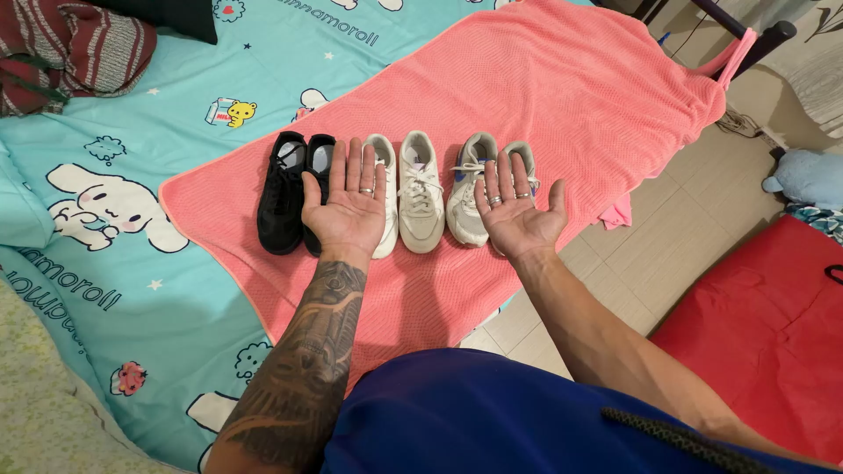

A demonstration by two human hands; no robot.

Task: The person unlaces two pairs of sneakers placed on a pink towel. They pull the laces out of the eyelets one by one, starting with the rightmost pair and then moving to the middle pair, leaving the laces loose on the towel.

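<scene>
Three pairs of shoes lie in a row on a pink towel [562,96] spread over a turquoise cartoon-print bedsheet [105,263]. The black pair [283,193] sits just left of the left hand [349,211], the white pair [420,193] lies between the two hands, and the grey-and-white pair [470,189] is partly behind the right hand [516,215]. Both hands are held palm up above the shoes, each grip spread wide with fingers straight, holding nothing; whether they touch the shoes below cannot be told. Rings show on both hands. A red cushion [773,325] lies on the tiled floor, well right of the right hand.
</scene>
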